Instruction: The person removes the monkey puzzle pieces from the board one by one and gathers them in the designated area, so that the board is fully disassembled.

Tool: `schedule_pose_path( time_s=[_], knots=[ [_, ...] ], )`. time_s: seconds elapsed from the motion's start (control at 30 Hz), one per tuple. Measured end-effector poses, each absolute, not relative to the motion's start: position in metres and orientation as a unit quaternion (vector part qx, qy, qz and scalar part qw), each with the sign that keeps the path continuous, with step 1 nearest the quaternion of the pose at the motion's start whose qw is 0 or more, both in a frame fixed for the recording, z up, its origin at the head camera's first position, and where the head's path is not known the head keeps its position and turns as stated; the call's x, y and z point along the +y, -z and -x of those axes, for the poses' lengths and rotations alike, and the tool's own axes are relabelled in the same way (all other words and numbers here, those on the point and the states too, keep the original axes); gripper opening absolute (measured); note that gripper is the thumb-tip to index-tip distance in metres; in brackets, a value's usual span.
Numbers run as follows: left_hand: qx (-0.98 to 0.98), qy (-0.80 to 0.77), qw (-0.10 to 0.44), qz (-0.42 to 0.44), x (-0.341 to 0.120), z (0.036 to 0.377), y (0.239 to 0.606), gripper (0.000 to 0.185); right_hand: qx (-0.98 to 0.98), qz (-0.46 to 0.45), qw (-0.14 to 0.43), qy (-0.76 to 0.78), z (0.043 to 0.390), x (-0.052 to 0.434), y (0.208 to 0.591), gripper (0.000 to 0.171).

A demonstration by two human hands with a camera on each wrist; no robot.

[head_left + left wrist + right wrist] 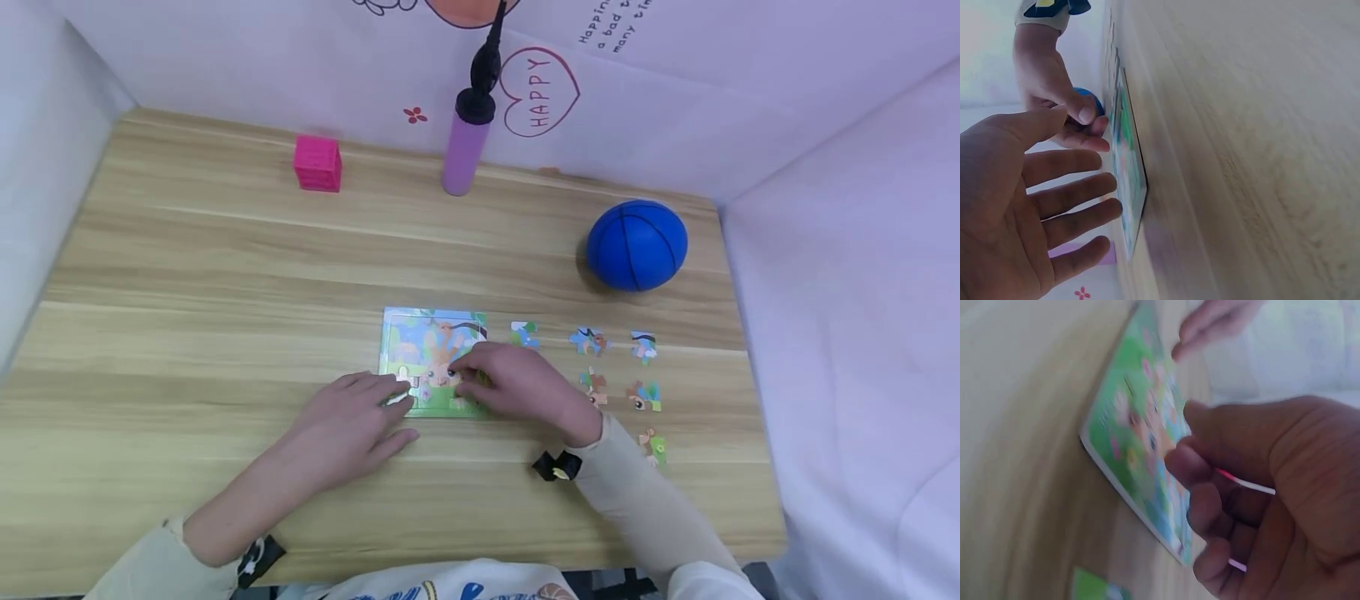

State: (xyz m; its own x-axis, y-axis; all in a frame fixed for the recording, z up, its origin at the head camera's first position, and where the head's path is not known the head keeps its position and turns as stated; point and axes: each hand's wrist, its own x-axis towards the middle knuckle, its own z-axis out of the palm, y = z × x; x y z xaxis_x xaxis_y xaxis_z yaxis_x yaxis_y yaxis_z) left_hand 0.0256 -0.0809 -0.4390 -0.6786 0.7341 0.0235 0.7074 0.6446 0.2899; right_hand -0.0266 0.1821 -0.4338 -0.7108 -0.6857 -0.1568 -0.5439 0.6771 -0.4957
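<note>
A jigsaw puzzle board [431, 329] with a cartoon animal picture lies flat on the table. My left hand [348, 425] is at the board's left edge, palm down, its fingers [1079, 194] extended and spread with nothing held. Over the right half of the board is my right hand [517, 379], its fingers bent. In the right wrist view the thumb and index finger [1188, 465] stand slightly apart, and no piece shows between them. Part of the board's right side is hidden under this hand. Several loose puzzle pieces [588, 340] lie to its right.
On the wooden table [225, 275], a pink cube [317, 164] stands at the back left. A purple pump [465, 150] with a black top leans near the back wall. The blue ball [637, 246] rests at the back right. White sheets [832, 333] enclose the sides.
</note>
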Motion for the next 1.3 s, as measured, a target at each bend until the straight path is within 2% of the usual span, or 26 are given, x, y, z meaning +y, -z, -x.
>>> schedule_pose_path(
  time_s=[0.2, 0.47, 0.83, 1.1, 1.3],
  knots=[
    [0.906, -0.118, 0.06, -0.403, -0.084, -0.028, 0.442, 0.049, 0.909, 0.336, 0.163, 0.187, 0.018, 0.168, 0.439, 0.03],
    [0.908, -0.096, 0.046, -0.405, -0.08, -0.028, 0.44, 0.049, 0.909, 0.31, 0.173, 0.217, 0.009, 0.166, 0.443, 0.032],
    [0.908, -0.086, 0.049, -0.407, -0.077, -0.029, 0.443, 0.053, 0.919, 0.28, 0.146, 0.236, 0.007, 0.162, 0.447, 0.023],
    [0.909, -0.095, 0.04, -0.403, -0.076, -0.028, 0.443, 0.049, 0.917, 0.258, 0.118, 0.281, 0.007, 0.16, 0.449, 0.009],
    [0.909, -0.101, 0.03, -0.404, -0.077, -0.027, 0.444, 0.049, 0.915, 0.244, 0.131, 0.294, 0.008, 0.158, 0.449, 0.005]
  ],
)
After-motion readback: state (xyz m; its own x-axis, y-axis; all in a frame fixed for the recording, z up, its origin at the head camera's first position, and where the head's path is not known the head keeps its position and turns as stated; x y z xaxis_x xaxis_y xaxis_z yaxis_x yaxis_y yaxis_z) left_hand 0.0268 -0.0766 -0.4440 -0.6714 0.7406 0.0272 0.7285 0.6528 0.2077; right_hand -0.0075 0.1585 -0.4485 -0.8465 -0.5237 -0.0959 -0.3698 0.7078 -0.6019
